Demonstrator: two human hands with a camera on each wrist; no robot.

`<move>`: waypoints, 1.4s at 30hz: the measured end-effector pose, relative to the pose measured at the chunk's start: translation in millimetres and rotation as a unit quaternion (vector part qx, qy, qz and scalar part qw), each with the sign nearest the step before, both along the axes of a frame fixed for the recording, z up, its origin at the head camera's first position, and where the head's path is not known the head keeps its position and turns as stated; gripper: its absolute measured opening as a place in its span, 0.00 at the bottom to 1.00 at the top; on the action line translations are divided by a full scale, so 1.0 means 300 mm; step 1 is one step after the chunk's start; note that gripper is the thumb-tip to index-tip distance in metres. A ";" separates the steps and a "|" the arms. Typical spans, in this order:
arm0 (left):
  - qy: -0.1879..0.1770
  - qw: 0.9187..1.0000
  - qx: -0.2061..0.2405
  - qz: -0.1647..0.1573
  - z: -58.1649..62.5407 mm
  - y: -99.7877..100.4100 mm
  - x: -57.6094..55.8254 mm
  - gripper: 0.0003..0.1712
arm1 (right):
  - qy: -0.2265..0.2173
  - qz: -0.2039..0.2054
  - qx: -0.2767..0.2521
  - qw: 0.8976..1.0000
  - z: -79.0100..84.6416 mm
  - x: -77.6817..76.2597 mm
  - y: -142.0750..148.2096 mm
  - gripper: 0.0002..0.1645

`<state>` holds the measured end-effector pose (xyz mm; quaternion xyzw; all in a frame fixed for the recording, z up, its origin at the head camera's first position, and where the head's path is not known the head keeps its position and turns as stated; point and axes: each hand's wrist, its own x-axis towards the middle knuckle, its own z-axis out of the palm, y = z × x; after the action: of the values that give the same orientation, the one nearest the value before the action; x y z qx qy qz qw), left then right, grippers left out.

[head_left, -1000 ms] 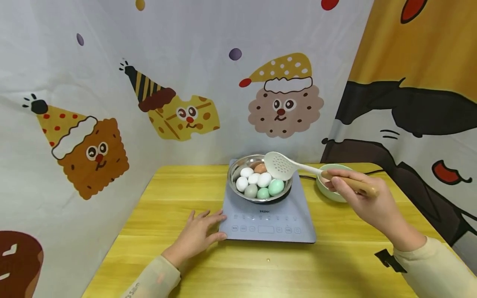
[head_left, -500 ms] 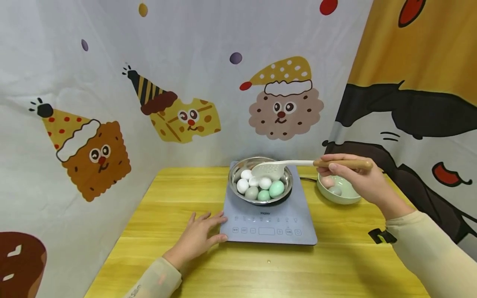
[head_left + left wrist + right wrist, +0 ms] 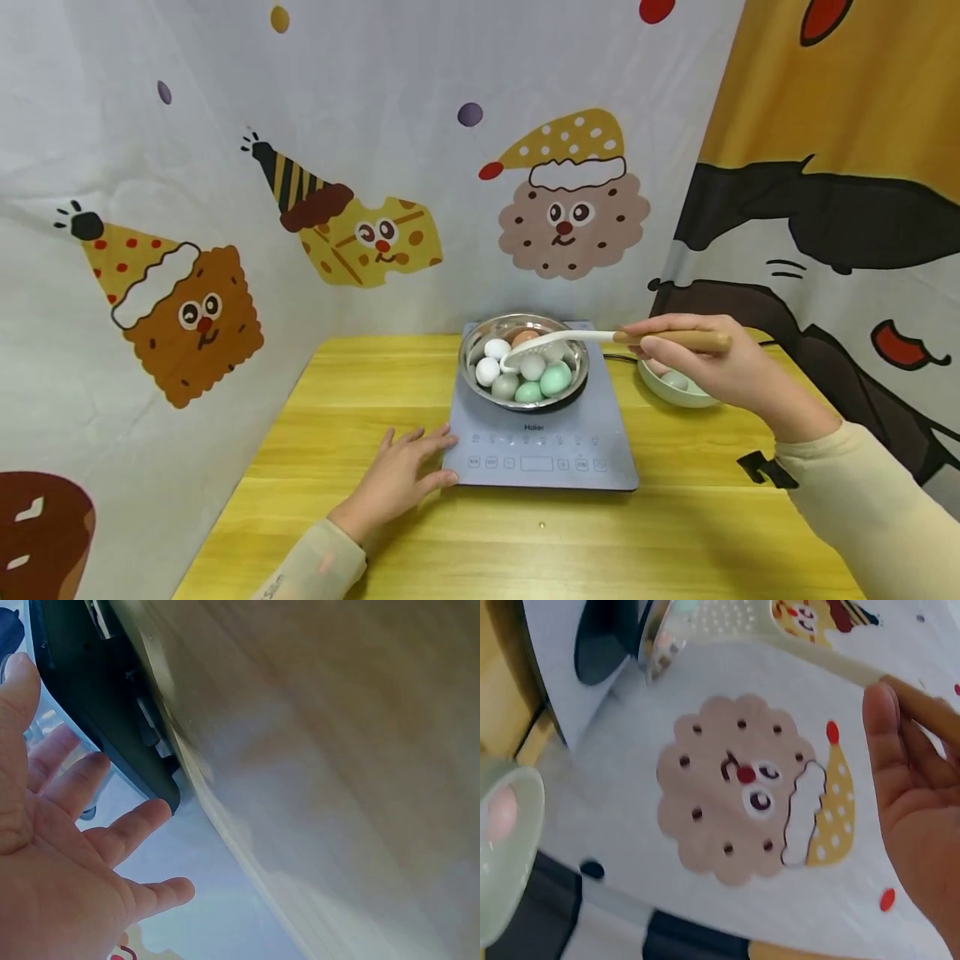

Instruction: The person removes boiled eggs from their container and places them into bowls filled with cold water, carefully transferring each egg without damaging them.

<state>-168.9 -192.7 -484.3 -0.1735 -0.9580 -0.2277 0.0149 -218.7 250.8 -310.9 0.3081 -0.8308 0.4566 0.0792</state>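
My right hand (image 3: 708, 358) grips the wooden handle of a white skimmer (image 3: 588, 336). The skimmer's perforated head dips, tilted, among the eggs (image 3: 487, 371) in a steel pan (image 3: 468, 390). Those eggs are white, brown, grey and mint green; the head partly hides some. The pan stands on a pale blue-grey induction cooker (image 3: 540, 446). With fingers spread, my left hand (image 3: 393, 477) touches the cooker's left edge; the left wrist view shows its fingertips (image 3: 157, 811) along that edge. In the right wrist view, thumb and fingers wrap the handle (image 3: 922, 705).
Right of the cooker stands a pale green bowl (image 3: 693, 400) with a pinkish egg and a greyish egg (image 3: 675, 381), partly behind my right hand. A black cord (image 3: 620, 358) runs behind the cooker. A printed curtain (image 3: 375, 100) borders the wooden table (image 3: 300, 425).
My right hand has moved left and slightly lower, taking the skimmer head from above the pan's right side down among the eggs. The left hand stays at the cooker's edge.
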 end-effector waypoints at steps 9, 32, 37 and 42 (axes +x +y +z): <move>-0.004 1.000 0.009 0.002 -0.008 -0.002 0.005 0.36 | -0.001 -0.015 -0.068 0.998 -0.034 0.026 -0.068 0.13; -0.005 1.000 0.009 -0.004 -0.006 -0.009 -0.001 0.36 | 0.027 -0.052 -0.128 0.990 -0.087 0.100 -0.156 0.13; -0.009 1.000 0.010 -0.005 -0.010 -0.012 0.002 0.37 | 0.039 -0.019 -0.029 0.999 -0.058 0.036 -0.091 0.11; -0.005 1.000 0.012 -0.005 -0.014 -0.013 -0.003 0.36 | -0.031 -0.007 -0.027 0.999 -0.056 -0.033 -0.039 0.15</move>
<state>-169.7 -196.4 -488.4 -0.1773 -0.9542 -0.2405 0.0106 -228.8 239.0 -327.8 0.2860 -0.8221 0.4880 0.0649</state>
